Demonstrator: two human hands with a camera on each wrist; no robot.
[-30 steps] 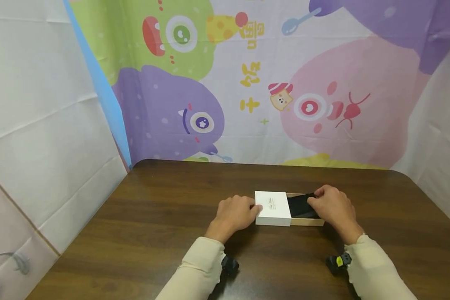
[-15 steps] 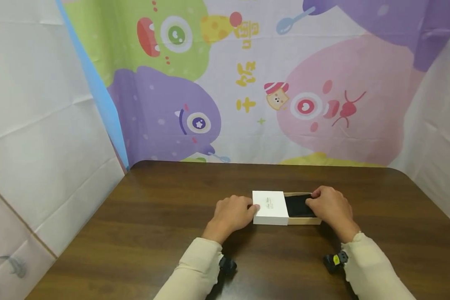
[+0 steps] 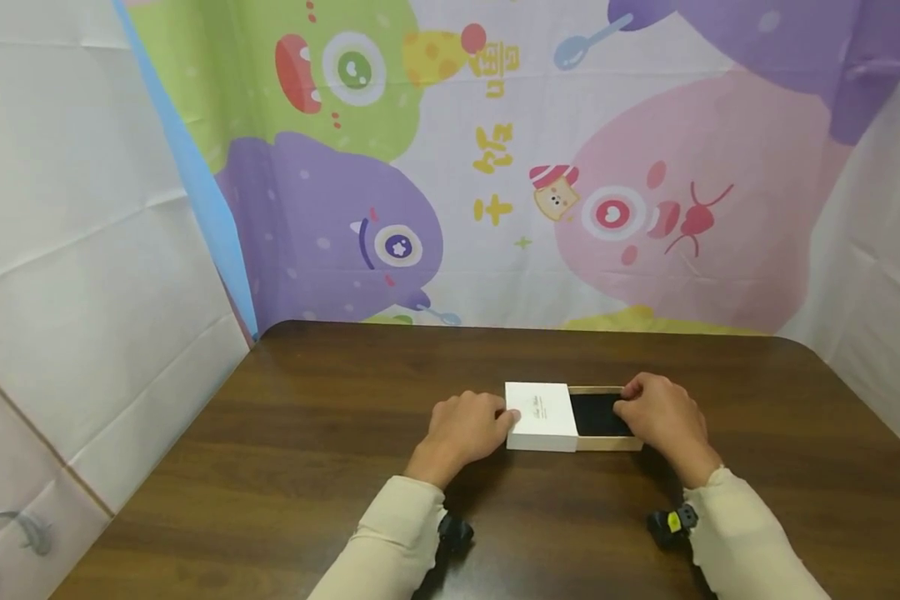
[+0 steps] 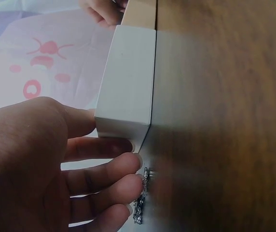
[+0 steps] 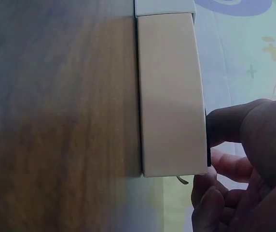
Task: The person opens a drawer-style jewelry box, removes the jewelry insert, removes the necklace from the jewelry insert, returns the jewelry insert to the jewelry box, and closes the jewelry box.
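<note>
A white slide-out box sleeve (image 3: pixel 542 412) with small print lies on the table, its tan inner tray (image 3: pixel 611 444) pulled partway out to the right. Inside the tray is a flat black pad (image 3: pixel 598 415). My left hand (image 3: pixel 468 427) holds the sleeve's left end, thumb on top and index finger at the end face. My right hand (image 3: pixel 666 417) is at the tray's right end, with thumb and index finger at the edge of the black pad, which shows slightly above the tray wall in the right wrist view. Whatever lies under the pad is hidden.
A silver chain-like metal piece (image 4: pixel 140 195) lies behind my left fingers in the left wrist view. The brown wooden table (image 3: pixel 330 500) ends at a cartoon-printed cloth (image 3: pixel 495 275) at the back. White panels stand at both sides.
The black pad was tilted up at its right side and has come down flatter into the tray. My right hand stayed at the tray's end; my left hand kept its hold.
</note>
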